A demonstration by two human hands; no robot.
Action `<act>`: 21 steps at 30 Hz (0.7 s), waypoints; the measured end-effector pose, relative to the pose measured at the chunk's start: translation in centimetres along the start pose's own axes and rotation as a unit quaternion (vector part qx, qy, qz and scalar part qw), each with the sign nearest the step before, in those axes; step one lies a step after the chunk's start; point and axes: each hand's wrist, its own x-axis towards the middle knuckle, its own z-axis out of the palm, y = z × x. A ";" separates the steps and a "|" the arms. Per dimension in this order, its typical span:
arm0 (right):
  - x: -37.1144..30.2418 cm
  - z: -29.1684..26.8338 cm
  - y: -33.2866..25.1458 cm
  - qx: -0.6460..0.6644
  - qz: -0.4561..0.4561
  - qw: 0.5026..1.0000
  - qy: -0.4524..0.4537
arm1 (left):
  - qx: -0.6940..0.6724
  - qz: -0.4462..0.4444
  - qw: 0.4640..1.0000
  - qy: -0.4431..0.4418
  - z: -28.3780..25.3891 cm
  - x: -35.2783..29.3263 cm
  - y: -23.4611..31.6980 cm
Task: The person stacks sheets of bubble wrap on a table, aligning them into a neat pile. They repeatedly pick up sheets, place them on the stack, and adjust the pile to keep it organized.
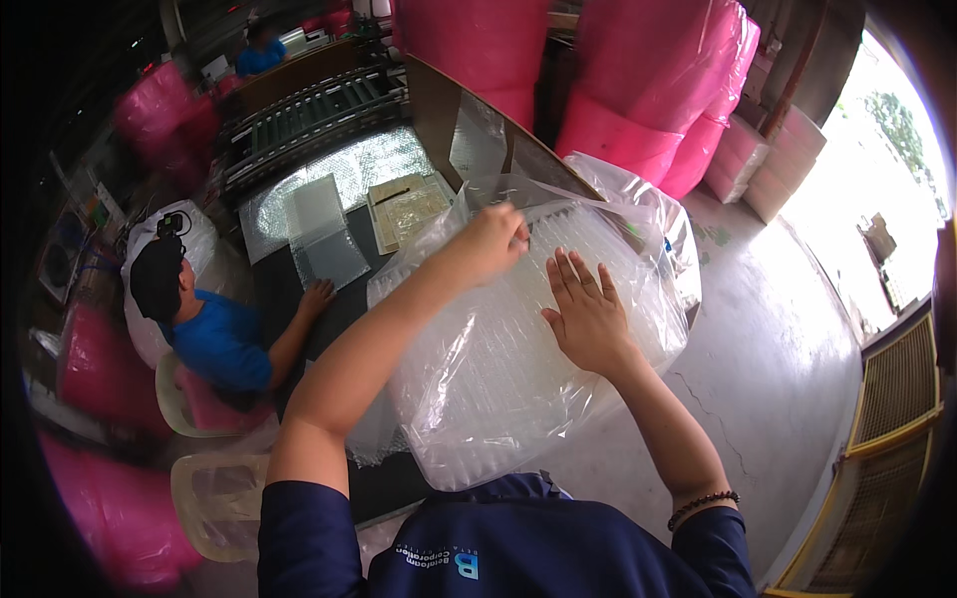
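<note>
A large clear plastic bag (478, 399) lies in front of me, packed with a stack of whitish, ribbed sheets or pouches that look like bubble wrap. My right hand (590, 317) rests flat on top of it, fingers spread. Over the far left part of the bag, my left hand (486, 244) is closed with its fingers curled in. Loose film of the bag's far end rises around that hand. Whether the fingers pinch the film cannot be made out.
At left, a co-worker in blue (224, 339) sits at a dark table (274, 284) holding bubble pouches (324, 234) and a tan pad (407, 207). A roller machine (314, 115) stands beyond. Big pink rolls (638, 100) stand behind a brown panel (518, 135). Plastic chairs (214, 498) are at lower left.
</note>
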 end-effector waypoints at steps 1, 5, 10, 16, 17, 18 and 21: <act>-0.3 0.0 0.0 0.023 0.001 1.000 0.012 | 0.075 -0.050 0.995 -0.050 1.9 -0.2 0.0; -1.9 -1.8 -0.7 0.140 0.033 0.986 0.088 | 0.143 -0.102 0.978 -0.115 3.3 -0.2 -0.4; -1.6 -2.9 -3.8 0.008 0.029 0.999 0.020 | -0.110 -0.172 0.961 -0.185 1.4 0.5 -2.3; -1.0 -2.6 -3.6 0.073 0.079 0.992 -0.060 | -0.110 -0.117 0.983 -0.085 1.3 -1.0 -2.3; -1.1 -2.3 -3.6 0.070 0.076 0.993 -0.054 | -0.085 -0.086 0.993 -0.008 1.2 -1.6 -1.2; -1.2 -2.3 -3.5 0.077 0.078 0.993 -0.041 | -0.059 -0.053 0.995 0.068 1.5 -2.0 -0.3; -1.5 -1.6 -3.8 0.087 0.078 0.993 0.020 | -0.092 0.145 0.982 0.084 4.3 -2.3 0.8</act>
